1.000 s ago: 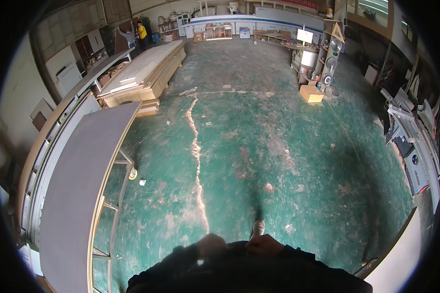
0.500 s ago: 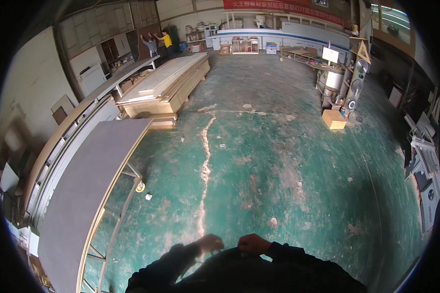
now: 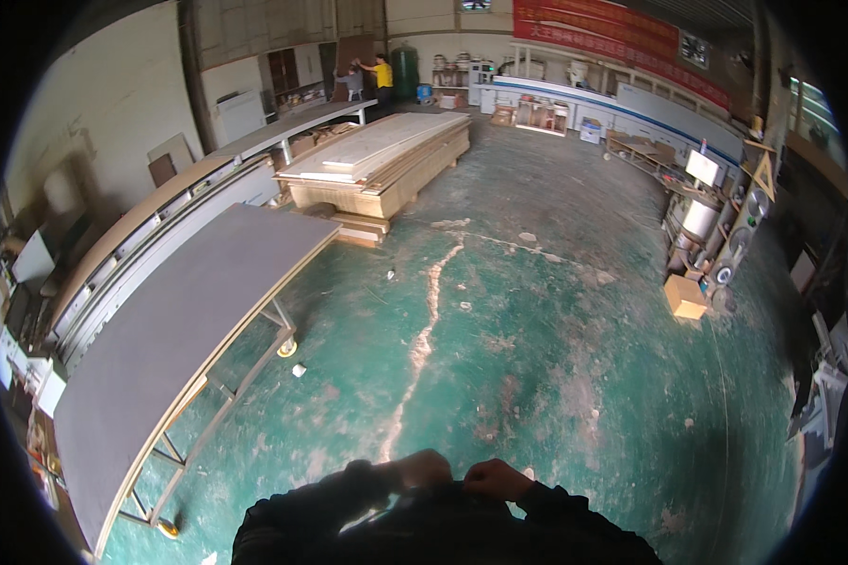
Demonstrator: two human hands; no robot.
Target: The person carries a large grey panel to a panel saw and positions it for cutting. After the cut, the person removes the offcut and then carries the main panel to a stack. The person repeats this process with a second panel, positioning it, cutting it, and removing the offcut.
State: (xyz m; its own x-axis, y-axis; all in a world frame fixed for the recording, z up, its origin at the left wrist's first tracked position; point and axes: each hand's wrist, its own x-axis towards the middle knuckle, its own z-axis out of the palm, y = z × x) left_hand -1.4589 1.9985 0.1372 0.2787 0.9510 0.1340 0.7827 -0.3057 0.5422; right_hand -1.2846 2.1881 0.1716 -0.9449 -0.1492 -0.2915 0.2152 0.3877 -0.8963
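Left hand: the left hand (image 3: 424, 467) sits low at the front of the wearer's body, fingers curled; its grip looks mostly closed, but cannot tell whether cloth is caught in it.
Right hand: the right hand (image 3: 497, 479) is just beside the left, knuckles up, fingers bent inward; its grip seems narrow, contents hidden, hold on anything not certain.
Dark garment: the dark garment (image 3: 443, 529) covers the wearer's torso at the lower edge of the view, its upper outline right by both hands; fastening, if any, lost in shadow.
Cloth handling: judged light, soft and floppy, hardly fragile; probably not slippery, though the weave is too dark to read.
Hold point: the front edge between the hands would suit best, pinched between thumb and fingertips, one side steadied against the other.
Floor: worn green floor (image 3: 556, 395) ahead, a pale crack (image 3: 420, 348) running away from the hands.
Wearer's left: dark grey panel (image 3: 207, 292) on a wheeled frame; board stack (image 3: 377, 169) beyond.
Wearer's right: cardboard box (image 3: 685, 298) on the floor, well apart from the hands.
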